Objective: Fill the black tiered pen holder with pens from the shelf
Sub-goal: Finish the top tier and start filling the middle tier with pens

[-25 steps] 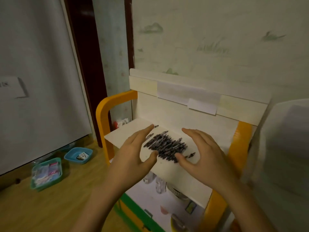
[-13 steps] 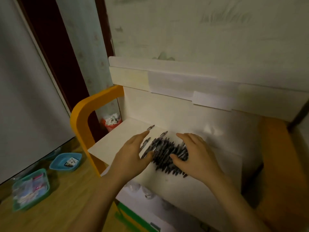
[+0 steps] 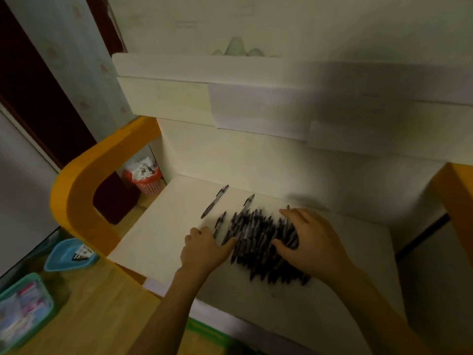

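A pile of several black pens [image 3: 258,239] lies on the white shelf [image 3: 169,226]. One stray pen [image 3: 214,201] lies apart to the pile's upper left. My left hand [image 3: 204,249] presses against the pile's left side, thumb touching the pens. My right hand [image 3: 309,239] lies over the pile's right side, fingers curled onto the pens. Whether either hand has a firm grip on pens is unclear. The black tiered pen holder is not in view.
The shelf has an orange frame [image 3: 84,185] at left and right and a white back panel [image 3: 256,111]. On the wooden floor at left are a red bin [image 3: 147,180], a blue tray [image 3: 69,254] and a green basket [image 3: 23,306].
Both hands have come down from above the pile onto the pens, closing in on it from both sides. The camera moved closer to the shelf.
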A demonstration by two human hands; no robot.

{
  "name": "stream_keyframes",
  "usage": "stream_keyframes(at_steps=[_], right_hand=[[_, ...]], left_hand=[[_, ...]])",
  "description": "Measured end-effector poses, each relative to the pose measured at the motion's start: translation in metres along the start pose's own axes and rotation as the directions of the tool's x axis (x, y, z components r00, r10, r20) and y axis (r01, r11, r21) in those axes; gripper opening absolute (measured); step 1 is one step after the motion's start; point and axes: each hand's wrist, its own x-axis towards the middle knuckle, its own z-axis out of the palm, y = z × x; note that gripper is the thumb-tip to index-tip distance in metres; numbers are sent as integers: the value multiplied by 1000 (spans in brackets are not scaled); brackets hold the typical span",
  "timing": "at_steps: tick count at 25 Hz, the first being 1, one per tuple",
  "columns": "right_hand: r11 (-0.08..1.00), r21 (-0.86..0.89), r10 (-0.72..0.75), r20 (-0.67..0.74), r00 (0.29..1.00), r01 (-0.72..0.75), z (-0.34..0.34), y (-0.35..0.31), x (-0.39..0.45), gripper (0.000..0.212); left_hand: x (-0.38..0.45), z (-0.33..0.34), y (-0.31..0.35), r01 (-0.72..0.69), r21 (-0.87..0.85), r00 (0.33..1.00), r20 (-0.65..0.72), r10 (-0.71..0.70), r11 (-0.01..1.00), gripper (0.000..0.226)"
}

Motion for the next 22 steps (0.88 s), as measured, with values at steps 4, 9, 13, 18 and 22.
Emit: stream_keyframes(at_steps=[4,9,13,18,22], right_hand=[[997,-11,81,14,997,-81,9,-4,9,73],[989,-36,143,7,990,-143,16,-7,15,73],[986,-34,161,4,987,-160,18,-7,20,73],[988,-22,155,8,988,-154,21,-12,31,71],[991,-9,133,4,991,-133,23,-14,35,68]], left_hand=[[27,5,12,28,-25,996,89,-26,999,112],[43,10,26,-34,-102,977,208,55,994,101],[56,5,28,-6,-200,955,291,65,980,84],[58,6,35,-13,-93,947,319,42,996,105],[58,5,40,-27,-38,946,323,38,999,107]])
